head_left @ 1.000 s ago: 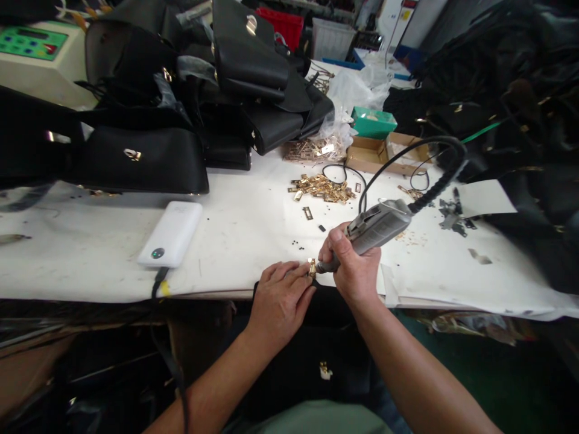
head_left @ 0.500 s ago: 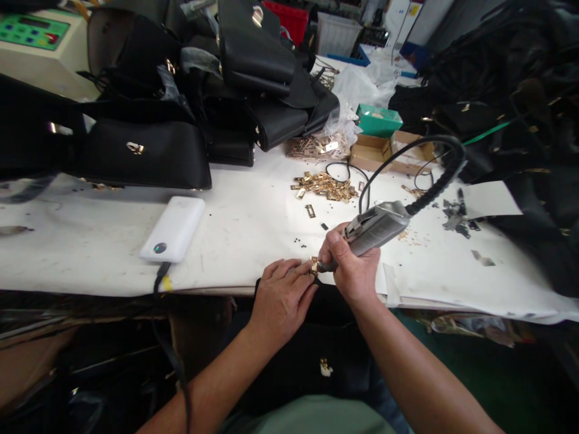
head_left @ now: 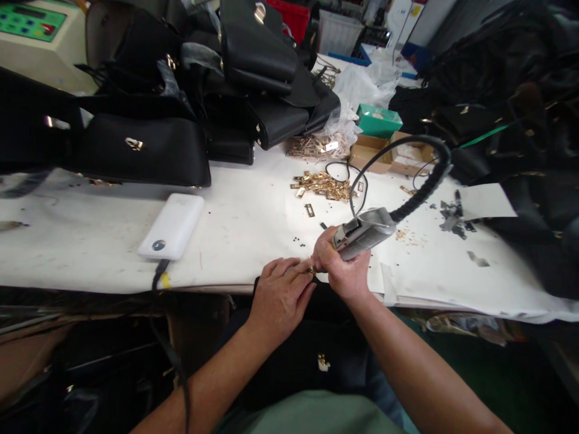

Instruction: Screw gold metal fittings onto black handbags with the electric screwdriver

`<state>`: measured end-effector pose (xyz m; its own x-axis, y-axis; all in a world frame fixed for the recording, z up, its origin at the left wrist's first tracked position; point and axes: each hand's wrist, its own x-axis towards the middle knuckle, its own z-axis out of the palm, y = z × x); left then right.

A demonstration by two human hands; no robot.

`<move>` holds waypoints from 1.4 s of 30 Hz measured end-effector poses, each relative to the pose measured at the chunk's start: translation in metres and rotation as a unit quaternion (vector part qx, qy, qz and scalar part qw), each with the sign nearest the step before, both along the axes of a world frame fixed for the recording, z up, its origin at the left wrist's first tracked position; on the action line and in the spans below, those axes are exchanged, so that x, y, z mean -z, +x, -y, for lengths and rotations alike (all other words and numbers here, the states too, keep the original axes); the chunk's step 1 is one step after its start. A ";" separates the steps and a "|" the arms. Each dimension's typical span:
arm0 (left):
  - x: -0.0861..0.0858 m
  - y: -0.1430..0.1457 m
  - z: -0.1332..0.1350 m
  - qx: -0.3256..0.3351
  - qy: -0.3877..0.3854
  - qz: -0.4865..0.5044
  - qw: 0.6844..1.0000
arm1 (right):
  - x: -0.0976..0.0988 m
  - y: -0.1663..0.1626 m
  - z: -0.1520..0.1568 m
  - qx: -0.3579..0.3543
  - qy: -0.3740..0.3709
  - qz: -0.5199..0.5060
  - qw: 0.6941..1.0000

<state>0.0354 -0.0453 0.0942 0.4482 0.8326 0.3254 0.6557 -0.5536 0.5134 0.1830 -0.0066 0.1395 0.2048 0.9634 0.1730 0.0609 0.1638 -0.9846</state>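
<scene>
My right hand [head_left: 346, 271] is wrapped round a grey electric screwdriver [head_left: 368, 234], tilted so its nose points down and left. Its tip, covered by my fingers, is at a small gold metal fitting [head_left: 311, 269]. My left hand [head_left: 279, 298] lies at the table's front edge, fingers together, pressing the fitting against a black bag [head_left: 325, 304]. The bag hangs over the edge toward my lap, where a gold turn-lock [head_left: 322, 362] shows on black material. Several tiny black screws [head_left: 298, 241] lie just beyond my hands.
Loose gold fittings [head_left: 323, 185] are piled mid-table, with cardboard boxes [head_left: 371, 154] behind. Black handbags [head_left: 149, 147] are stacked at the back left. A white power bank [head_left: 174, 226] with a cable lies left. The screwdriver's black cord [head_left: 423, 196] arches to the right.
The screwdriver and my right hand have shifted slightly left and down, closer to my left fingers, covering more of the gold fitting. My left hand stays nearly in place.
</scene>
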 end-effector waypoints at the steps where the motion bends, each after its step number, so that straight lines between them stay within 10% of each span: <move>1: 0.000 0.000 0.000 0.000 -0.001 0.001 1.000 | -0.001 -0.001 -0.001 -0.008 -0.007 0.005 1.000; 9: 0.001 0.000 0.000 0.005 -0.011 0.010 1.000 | -0.003 0.001 -0.004 -0.080 -0.024 0.053 0.995; 28: 0.000 0.001 0.006 -0.041 0.042 -0.017 0.998 | -0.029 0.021 0.001 0.019 0.006 -0.086 0.996; 32: -0.004 0.002 0.007 -0.054 0.047 -0.045 0.996 | -0.045 0.057 -0.008 0.055 -0.013 0.112 0.992; 37: -0.012 0.001 0.009 -0.061 0.056 -0.082 0.993 | -0.019 0.090 -0.020 -0.023 -0.071 0.461 0.884; 42: -0.016 -0.001 0.009 -0.054 0.043 -0.077 0.995 | 0.005 0.088 -0.023 -0.071 -0.092 0.554 0.824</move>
